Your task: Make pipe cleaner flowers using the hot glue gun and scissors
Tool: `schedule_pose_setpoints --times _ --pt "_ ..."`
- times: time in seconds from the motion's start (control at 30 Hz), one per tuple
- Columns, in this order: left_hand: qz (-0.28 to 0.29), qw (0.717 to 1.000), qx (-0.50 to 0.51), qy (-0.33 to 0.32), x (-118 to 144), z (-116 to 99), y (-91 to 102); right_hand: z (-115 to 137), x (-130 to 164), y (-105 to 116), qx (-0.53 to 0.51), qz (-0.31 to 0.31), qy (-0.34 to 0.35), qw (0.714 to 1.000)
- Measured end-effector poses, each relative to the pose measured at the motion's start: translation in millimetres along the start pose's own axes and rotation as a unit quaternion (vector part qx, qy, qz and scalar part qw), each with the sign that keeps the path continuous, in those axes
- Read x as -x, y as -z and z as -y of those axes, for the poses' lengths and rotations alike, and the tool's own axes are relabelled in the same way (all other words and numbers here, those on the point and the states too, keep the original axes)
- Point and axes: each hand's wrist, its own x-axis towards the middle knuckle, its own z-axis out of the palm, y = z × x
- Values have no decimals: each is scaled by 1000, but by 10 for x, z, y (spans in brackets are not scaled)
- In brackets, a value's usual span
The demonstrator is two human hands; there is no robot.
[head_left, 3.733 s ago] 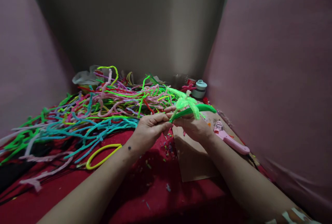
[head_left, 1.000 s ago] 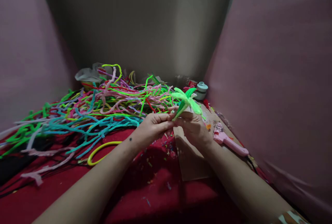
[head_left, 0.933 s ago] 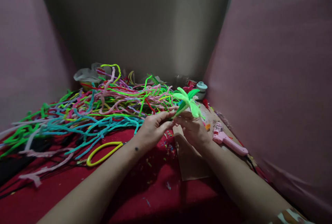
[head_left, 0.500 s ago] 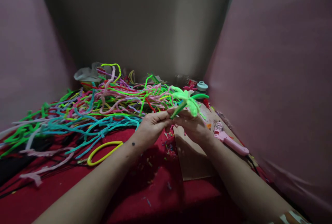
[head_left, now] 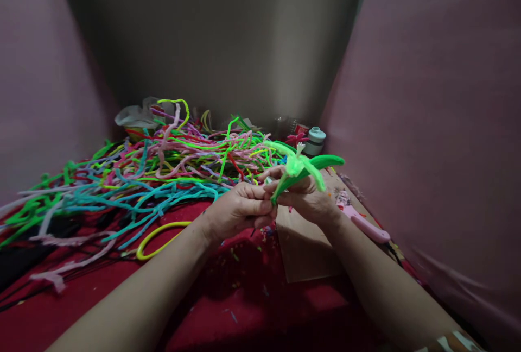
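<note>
A pipe-cleaner flower [head_left: 295, 166] has light green petals, a pale centre and darker green leaves on a green stem. My left hand [head_left: 246, 208] is closed on the lower end of the stem, thumb on top. Around the stem, from behind and to the right, my right hand [head_left: 309, 200] has its fingers closed; its fingertips are partly hidden by the flower and leaf. Both hands meet just above the near edge of a brown cardboard sheet [head_left: 305, 257].
A large tangle of coloured pipe cleaners [head_left: 171, 162] spreads across the red cloth [head_left: 228, 308] at left. A yellow loop [head_left: 142, 246] lies before it. At right rest a pink glue gun [head_left: 366, 226] and a pale-lidded jar [head_left: 316, 136]. Pink sheets [head_left: 427, 96] stand on both sides.
The flower has tilted to the right and its stem end has come lower, showing more of the darker leaf. My left hand has shifted slightly down and right with it.
</note>
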Motion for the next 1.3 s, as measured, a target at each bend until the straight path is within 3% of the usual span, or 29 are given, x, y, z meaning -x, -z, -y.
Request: schedule_pose_setpoints --times 0.1,0.2,0.3,0.37,0.43,0.6,0.83,1.0,1.17,1.3 --pt "-13 1000 -12 5 -3 -41 6 -88 -13 -47 -20 -37 6 999" --pt "-101 983 -149 -30 -23 -68 -28 -151 -57 -73 -14 -97 -7 995" --pt "-237 902 -339 -124 -46 0 -79 -179 -98 -95 15 -137 -9 990" --pt "-293 840 -430 -152 -53 74 -99 -191 -109 -117 13 -139 -4 990" --pt "-301 822 -455 -163 -57 122 -101 -203 -107 -137 -13 -136 3 991" --pt "-265 891 -335 -154 -71 36 -85 -190 -83 -114 -38 -120 8 992" --pt "-179 972 -125 -85 -72 -13 -68 -130 -67 43 -10 -24 34 999" --pt "-139 989 -1 -48 -77 17 -90 -74 -54 102 -4 3 23 1000" --pt "-94 990 102 -27 -78 43 -136 -2 -51 95 42 6 58 997" --pt "-83 992 95 6 -87 43 -129 -115 -53 40 13 -34 53 998"
